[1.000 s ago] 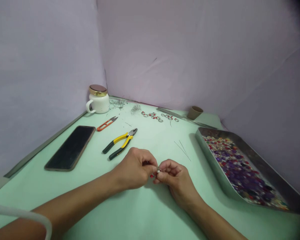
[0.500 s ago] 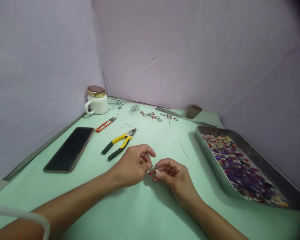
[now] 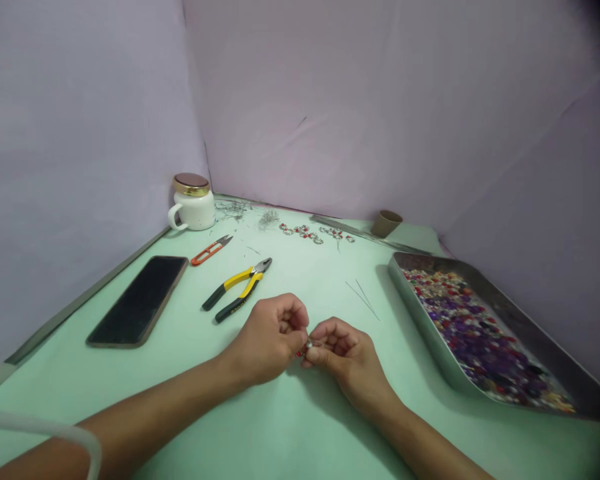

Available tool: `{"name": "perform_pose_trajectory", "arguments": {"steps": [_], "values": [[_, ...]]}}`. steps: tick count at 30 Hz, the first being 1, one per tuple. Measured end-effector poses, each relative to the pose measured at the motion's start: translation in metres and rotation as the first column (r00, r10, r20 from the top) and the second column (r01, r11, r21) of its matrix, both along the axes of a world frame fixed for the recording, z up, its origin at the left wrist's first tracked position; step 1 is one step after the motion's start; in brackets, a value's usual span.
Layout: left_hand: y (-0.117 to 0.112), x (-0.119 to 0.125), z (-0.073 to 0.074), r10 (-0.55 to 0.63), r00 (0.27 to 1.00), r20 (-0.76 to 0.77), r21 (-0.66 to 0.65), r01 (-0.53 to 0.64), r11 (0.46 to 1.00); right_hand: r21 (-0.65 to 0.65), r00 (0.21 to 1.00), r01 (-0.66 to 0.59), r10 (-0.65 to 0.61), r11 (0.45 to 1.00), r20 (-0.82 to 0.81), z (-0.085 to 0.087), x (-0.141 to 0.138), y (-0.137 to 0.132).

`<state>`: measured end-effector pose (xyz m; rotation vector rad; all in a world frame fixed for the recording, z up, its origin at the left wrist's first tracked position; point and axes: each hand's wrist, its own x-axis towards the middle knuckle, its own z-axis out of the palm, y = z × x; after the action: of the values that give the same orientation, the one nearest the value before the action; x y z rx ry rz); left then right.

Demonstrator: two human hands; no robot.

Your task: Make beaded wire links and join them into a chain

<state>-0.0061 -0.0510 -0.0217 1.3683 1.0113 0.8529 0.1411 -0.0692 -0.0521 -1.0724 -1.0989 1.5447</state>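
Between my fingertips is a small beaded wire ring (image 3: 299,354) with red and pale beads, mostly hidden by the fingers. My left hand (image 3: 275,337) pinches at its left side, thumb against curled fingers. My right hand (image 3: 347,353) grips the right side between thumb and index finger, where a pale bead shows. The two hands nearly touch, just above the pale green tabletop (image 3: 270,427). Yellow and black pliers (image 3: 240,288) lie partly spread just beyond my left hand. Two thin wire pieces (image 3: 363,298) lie past my right hand.
A metal tray (image 3: 425,333) of mixed beads (image 3: 480,340) stands at right. A phone (image 3: 139,300) and orange thread snips (image 3: 211,251) lie at left. Farther back are a lidded white mug (image 3: 195,210), wire scraps (image 3: 233,208), beaded pieces (image 3: 303,232), long wires (image 3: 355,230) and a brown cup (image 3: 387,223).
My hands have drawn slightly closer together around the beaded ring, and less of it shows between them. The things on the table have stayed in place.
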Motion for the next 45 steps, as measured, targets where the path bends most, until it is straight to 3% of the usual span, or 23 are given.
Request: {"name": "perform_pose_trajectory", "arguments": {"steps": [8, 11, 14, 17, 20, 27, 45], "values": [[0.0, 0.0, 0.003, -0.018, 0.999, -0.039, 0.008, 0.019, 1.0, 0.013, 0.998, 0.018, -0.017, 1.0, -0.054, -0.006, 0.002, 0.002], [0.0, 0.001, 0.006, -0.002, 1.0, 0.012, -0.092, 0.003, 0.996, 0.013, 0.994, 0.048, -0.046, 0.999, -0.1, -0.007, 0.003, 0.002], [0.0, 0.004, 0.007, 0.092, 0.989, 0.119, -0.215, -0.065, 0.974, 0.027, 0.991, 0.081, -0.078, 0.996, -0.112, -0.008, 0.003, 0.002], [-0.002, 0.007, 0.009, 0.154, 0.982, 0.11, -0.284, -0.117, 0.952, 0.026, 0.989, 0.11, -0.107, 0.994, -0.107, -0.008, 0.003, 0.002], [-0.004, 0.009, 0.01, 0.176, 0.982, 0.065, -0.28, -0.151, 0.948, 0.012, 0.987, 0.114, -0.112, 0.993, -0.116, -0.008, 0.002, 0.002], [-0.005, 0.008, 0.008, 0.197, 0.962, 0.189, -0.317, -0.13, 0.939, -0.017, 0.98, 0.099, -0.1, 0.995, -0.17, -0.008, 0.002, 0.005], [-0.003, 0.003, 0.009, 0.103, 0.994, -0.028, -0.195, -0.107, 0.975, -0.039, 0.991, 0.092, -0.095, 0.995, -0.091, -0.003, 0.003, 0.003]]}}
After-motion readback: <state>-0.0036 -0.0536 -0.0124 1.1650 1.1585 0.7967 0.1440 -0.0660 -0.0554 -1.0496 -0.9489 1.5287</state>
